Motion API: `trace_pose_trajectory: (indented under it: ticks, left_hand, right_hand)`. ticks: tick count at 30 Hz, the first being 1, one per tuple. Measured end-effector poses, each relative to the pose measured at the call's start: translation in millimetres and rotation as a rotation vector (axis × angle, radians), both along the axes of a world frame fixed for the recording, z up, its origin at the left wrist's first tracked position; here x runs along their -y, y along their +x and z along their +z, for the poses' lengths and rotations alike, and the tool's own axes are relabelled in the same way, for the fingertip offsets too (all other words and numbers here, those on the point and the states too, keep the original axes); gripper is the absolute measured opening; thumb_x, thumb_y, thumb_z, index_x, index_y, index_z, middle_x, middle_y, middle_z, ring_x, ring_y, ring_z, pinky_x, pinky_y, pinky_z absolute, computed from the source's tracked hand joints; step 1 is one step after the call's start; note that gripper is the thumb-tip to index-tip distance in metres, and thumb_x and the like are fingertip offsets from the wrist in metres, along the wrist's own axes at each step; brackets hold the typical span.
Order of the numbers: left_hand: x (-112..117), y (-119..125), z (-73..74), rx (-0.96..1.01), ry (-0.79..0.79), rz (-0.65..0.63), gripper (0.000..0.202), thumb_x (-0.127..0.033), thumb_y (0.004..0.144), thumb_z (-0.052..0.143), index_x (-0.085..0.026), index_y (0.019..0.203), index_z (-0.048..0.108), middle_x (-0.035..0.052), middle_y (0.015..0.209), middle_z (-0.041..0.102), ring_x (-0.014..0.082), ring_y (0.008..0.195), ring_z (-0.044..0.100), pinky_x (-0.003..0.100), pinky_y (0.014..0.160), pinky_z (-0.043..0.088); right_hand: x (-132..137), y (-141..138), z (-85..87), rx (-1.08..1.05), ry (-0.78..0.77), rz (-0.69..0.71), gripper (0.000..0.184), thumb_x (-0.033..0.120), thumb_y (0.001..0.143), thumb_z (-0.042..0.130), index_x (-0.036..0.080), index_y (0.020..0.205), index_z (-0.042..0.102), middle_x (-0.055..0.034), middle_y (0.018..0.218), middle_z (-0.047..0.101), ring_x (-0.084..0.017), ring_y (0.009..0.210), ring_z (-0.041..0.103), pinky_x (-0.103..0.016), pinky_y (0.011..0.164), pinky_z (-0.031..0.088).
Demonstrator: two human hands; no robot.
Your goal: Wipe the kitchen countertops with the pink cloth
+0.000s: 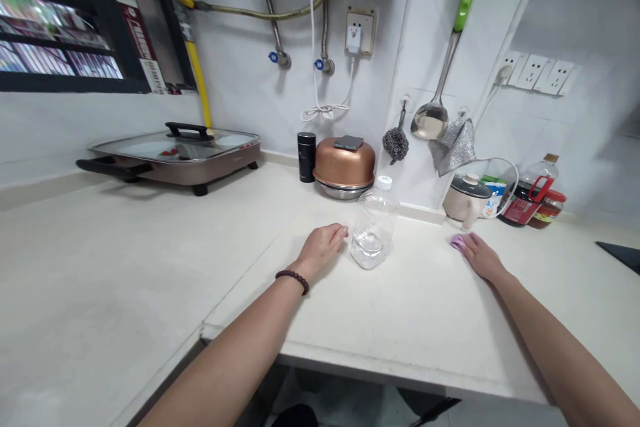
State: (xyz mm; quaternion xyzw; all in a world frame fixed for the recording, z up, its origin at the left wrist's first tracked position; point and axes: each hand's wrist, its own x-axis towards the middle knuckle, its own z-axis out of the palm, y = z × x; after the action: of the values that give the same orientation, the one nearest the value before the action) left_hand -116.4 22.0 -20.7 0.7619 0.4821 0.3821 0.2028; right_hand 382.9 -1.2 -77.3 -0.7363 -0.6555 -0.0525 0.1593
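Observation:
My left hand (324, 248), with a dark beaded bracelet (293, 280) at the wrist, rests on the light counter (380, 320). Its fingers are curled together and nothing shows in them. Just right of it, a small gap apart, stands a clear plastic bottle (373, 227) with a white cap, upright, with a little clear liquid at the bottom. Farther right my right hand (480, 256) presses a pink-purple cloth (457, 241) onto the counter; most of the cloth is hidden under the fingers.
An electric griddle (175, 153) with a glass lid sits at the left. Along the wall stand a black canister (307, 157), a copper-coloured bowl (345, 160) with a phone on it, a small pot (467, 197) and a dark sauce jug (521, 203). A green-handled spatula (430, 119) hangs above.

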Motion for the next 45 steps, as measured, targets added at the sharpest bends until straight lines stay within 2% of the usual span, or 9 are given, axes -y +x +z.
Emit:
trace_pose_trajectory:
  ticks: [4, 6, 11, 14, 23, 28, 36, 40, 45]
  left_hand:
    - [0, 3, -0.1, -0.001, 0.019, -0.026, 0.050, -0.054, 0.097, 0.034, -0.021, 0.086, 0.071, 0.0017, 0.063, 0.067, 0.0220, 0.065, 0.064, 0.032, 0.069, 0.044]
    - [1, 4, 0.8, -0.007, 0.025, -0.032, 0.050, -0.054, 0.097, 0.035, -0.021, 0.083, 0.070, 0.0018, 0.062, 0.067, 0.0221, 0.064, 0.063, 0.032, 0.068, 0.044]
    - [3, 6, 6.0, -0.013, 0.022, -0.027, 0.048, -0.054, 0.096, 0.036, -0.023, 0.077, 0.067, 0.0016, 0.060, 0.065, 0.0219, 0.063, 0.062, 0.032, 0.066, 0.044]
    - [5, 7, 8.4, -0.018, 0.020, -0.035, 0.048, -0.055, 0.096, 0.037, -0.024, 0.070, 0.062, 0.0016, 0.060, 0.065, 0.0214, 0.063, 0.061, 0.031, 0.066, 0.043]
    - [3, 2, 8.1, -0.001, -0.030, -0.010, 0.053, -0.060, 0.093, 0.036, -0.022, 0.086, 0.072, 0.0020, 0.060, 0.066, 0.0232, 0.063, 0.063, 0.032, 0.067, 0.045]
    - [4, 0, 9.5, 0.004, -0.017, -0.005, 0.057, -0.064, 0.094, 0.036, -0.021, 0.085, 0.073, 0.0022, 0.059, 0.064, 0.0233, 0.062, 0.062, 0.032, 0.066, 0.045]
    - [9, 2, 13.0, 0.017, -0.015, -0.034, 0.056, -0.064, 0.095, 0.038, -0.021, 0.085, 0.073, 0.0019, 0.059, 0.064, 0.0216, 0.059, 0.060, 0.030, 0.062, 0.045]
    - [9, 2, 14.5, 0.000, -0.011, 0.010, 0.053, -0.060, 0.094, 0.038, -0.022, 0.086, 0.073, 0.0010, 0.058, 0.063, 0.0210, 0.058, 0.059, 0.030, 0.063, 0.045]
    - [11, 1, 16.2, -0.024, -0.036, 0.056, 0.048, -0.054, 0.093, 0.038, -0.023, 0.085, 0.073, 0.0007, 0.059, 0.063, 0.0215, 0.057, 0.058, 0.031, 0.063, 0.044]
  right_hand:
    - [23, 35, 5.9, -0.032, 0.057, -0.353, 0.051, 0.052, 0.104, 0.041, 0.025, 0.141, 0.063, -0.0150, 0.140, 0.059, -0.032, 0.121, 0.064, -0.045, 0.102, 0.053]
    - [23, 36, 9.6, -0.018, 0.024, -0.396, 0.053, 0.049, 0.104, 0.039, 0.019, 0.141, 0.063, -0.0184, 0.134, 0.061, -0.033, 0.114, 0.067, -0.045, 0.096, 0.055]
    - [5, 10, 9.2, 0.056, -0.048, -0.136, 0.051, 0.044, 0.104, 0.040, 0.026, 0.148, 0.059, -0.0071, 0.155, 0.053, -0.027, 0.144, 0.047, -0.041, 0.119, 0.039]
    - [-10, -6, 6.8, 0.119, -0.141, -0.037, 0.057, 0.044, 0.105, 0.036, 0.026, 0.158, 0.049, -0.0056, 0.165, 0.041, -0.030, 0.153, 0.034, -0.052, 0.123, 0.032]
    - [-55, -19, 14.2, 0.133, -0.218, -0.097, 0.062, 0.042, 0.109, 0.022, 0.020, 0.165, 0.034, -0.0118, 0.170, 0.031, -0.032, 0.154, 0.032, -0.061, 0.121, 0.029]
    - [-45, -17, 13.1, 0.154, -0.222, -0.053, 0.061, 0.042, 0.109, 0.021, 0.022, 0.166, 0.033, -0.0086, 0.171, 0.029, -0.030, 0.156, 0.029, -0.057, 0.124, 0.027]
    - [-15, 64, -12.4, 0.173, -0.223, 0.036, 0.062, 0.044, 0.106, 0.026, 0.024, 0.164, 0.038, -0.0058, 0.170, 0.032, -0.026, 0.158, 0.025, -0.052, 0.127, 0.026]
    - [-42, 98, -9.2, 0.168, -0.234, -0.079, 0.064, 0.044, 0.105, 0.025, 0.021, 0.163, 0.040, -0.0095, 0.167, 0.037, -0.030, 0.155, 0.031, -0.056, 0.125, 0.027]
    - [-86, 112, -6.3, 0.159, -0.186, -0.128, 0.060, 0.043, 0.103, 0.034, 0.026, 0.159, 0.046, -0.0080, 0.163, 0.045, -0.029, 0.151, 0.037, -0.051, 0.126, 0.027]
